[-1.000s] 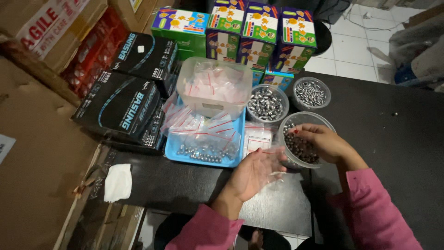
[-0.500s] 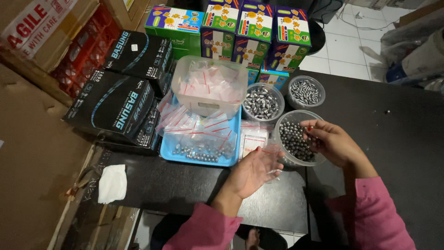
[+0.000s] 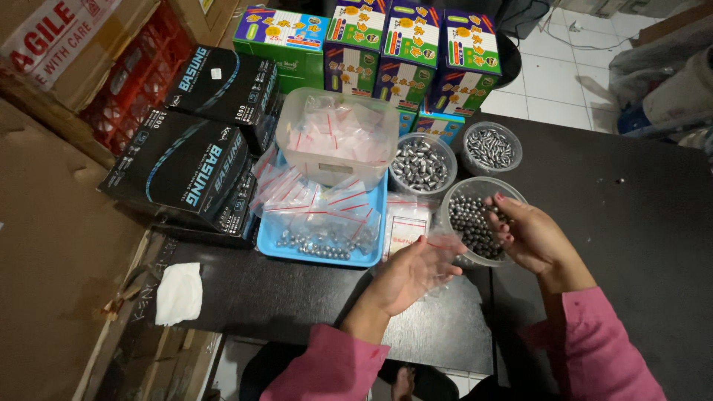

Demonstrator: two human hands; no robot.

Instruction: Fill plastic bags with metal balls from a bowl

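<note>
— Looking down from the head camera, I see my left hand (image 3: 416, 271) palm up over the black table (image 3: 639, 223), fingers loosely spread, with a small clear plastic bag (image 3: 438, 249) lying across them. The bag is thin and partly blurred, so I cannot tell whether any finger pinches it.

— And your right hand?

— My right hand (image 3: 527, 234) rests on the near rim of a clear round tub of dark metal balls (image 3: 471, 219). Its fingertips curl down into the tub, touching the balls. Whether they pinch one I cannot tell; the fingers hide it.

— Where does that tub sit?

— On the table, just right of the bag and near my left hand. Behind it stand two more clear tubs: one with grey pellets (image 3: 422, 165), another smaller one (image 3: 490, 147) further right, also holding grey metal bits.

— What else is around?

— A blue tray (image 3: 371, 256) left of the tubs, holding loose balls and a heap of red-striped zip bags (image 3: 312, 204). A clear box (image 3: 338, 137) with more such bags sits on the tray's far end. Black cartons (image 3: 182, 167) are stacked to the left, colourful boxes (image 3: 405, 44) stand at the back, and a white crumpled tissue (image 3: 178, 293) lies near the table's left edge. Both my sleeves are pink.
</note>
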